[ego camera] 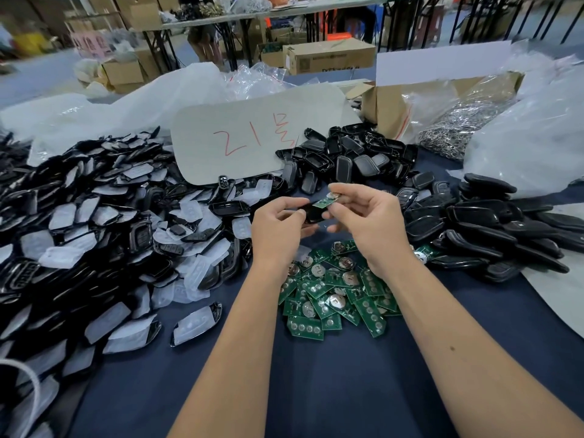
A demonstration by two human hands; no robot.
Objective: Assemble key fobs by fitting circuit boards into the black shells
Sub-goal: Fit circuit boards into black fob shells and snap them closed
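My left hand (278, 229) grips a glossy black shell (313, 215) above the middle of the table. My right hand (366, 222) pinches a green circuit board (327, 201) with a round coin cell at its far end. The board's near end touches the shell's open top. Below both hands lies a heap of green circuit boards (335, 298) on the dark blue cloth. A large pile of black shells with white rubber pads (94, 235) fills the left side.
More black shell halves (350, 156) are heaped behind my hands, and a stack of closed fobs (493, 229) lies at the right. A grey card with red writing (252, 134) leans at the back. A cardboard box (388, 112) and a bag of metal rings (458, 128) stand behind.
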